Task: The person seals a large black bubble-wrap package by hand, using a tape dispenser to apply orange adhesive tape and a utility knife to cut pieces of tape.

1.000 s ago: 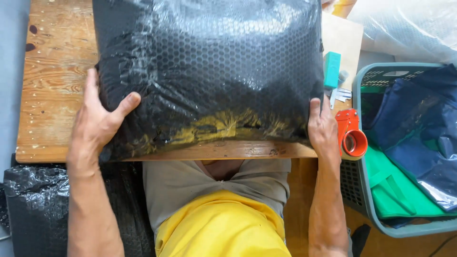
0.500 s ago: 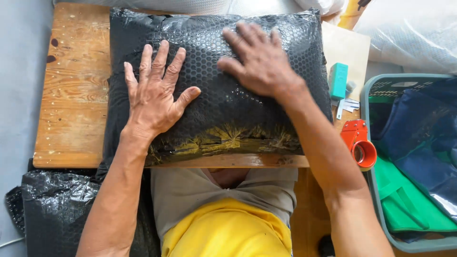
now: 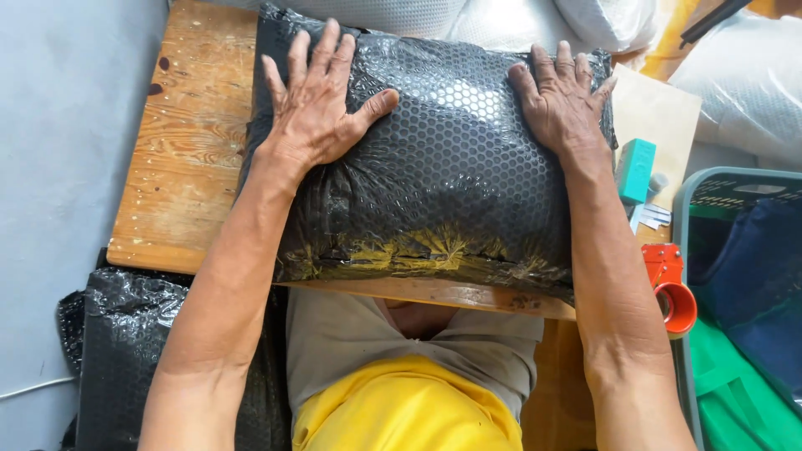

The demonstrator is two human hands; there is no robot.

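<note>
The big black parcel (image 3: 443,167) in the centre of the frame is wrapped in glossy plastic bubble film with a honeycomb texture. Under it, at the left, the wooden board (image 3: 188,159) looks matt, grainy and a little stained.

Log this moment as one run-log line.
left hand: flat on black bubble-wrap package | right hand: flat on far right corner | package: on wooden board | orange tape dispenser: right, untouched

Single view from a head-worn camera, looking steeply down and close over the wooden surface (image 3: 180,159). The person's lap fills the lower edge; both forearms enter from below. A basket (image 3: 702,200) is cut off at right, the grey floor at left.
</note>
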